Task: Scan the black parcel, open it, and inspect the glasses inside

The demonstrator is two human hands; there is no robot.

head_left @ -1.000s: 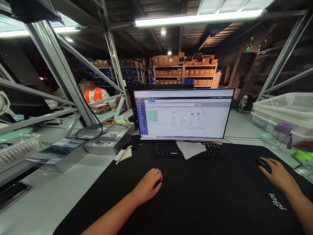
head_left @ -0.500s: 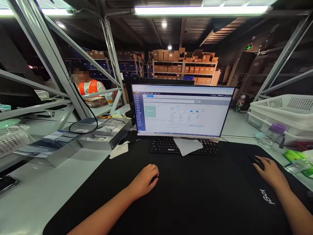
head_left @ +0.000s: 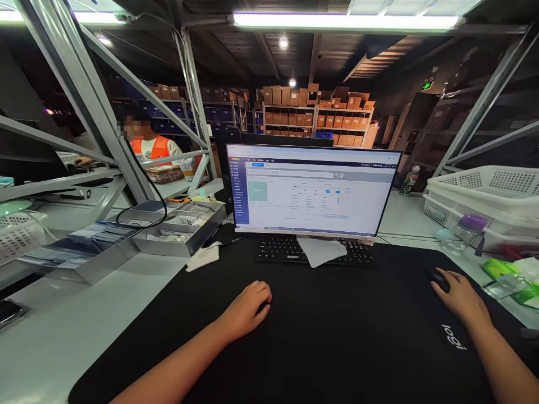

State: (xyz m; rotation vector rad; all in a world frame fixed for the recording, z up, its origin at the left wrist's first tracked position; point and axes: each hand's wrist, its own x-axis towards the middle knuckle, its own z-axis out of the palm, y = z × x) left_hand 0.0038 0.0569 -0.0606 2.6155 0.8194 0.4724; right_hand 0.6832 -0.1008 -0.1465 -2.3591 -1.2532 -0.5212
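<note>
My left hand [head_left: 249, 306] rests on the black desk mat [head_left: 337, 336], its fingers curled in and the thumb below them. Nothing shows in its grip. At the right side of the mat my right hand [head_left: 461, 294] lies over a dark computer mouse [head_left: 438, 278], fingers bent around it; the palm hides most of the mouse. Beyond both hands are a black keyboard [head_left: 273, 249] and a lit monitor [head_left: 286, 207] showing a web page. A pale sheet [head_left: 322, 252] lies across part of the keys.
Grey divided trays [head_left: 189, 247] with small items stand at left, near a folded white cloth [head_left: 204, 257] and a phone [head_left: 10, 311]. White baskets [head_left: 488, 193], a purple-lidded jar [head_left: 457, 238] and a green packet [head_left: 511, 280] are at right. A person in an orange vest [head_left: 158, 148] is beyond the frame.
The whole view has shifted slightly. Both hands keep nearly the same places, and the mouse shows a little more beside my right hand.
</note>
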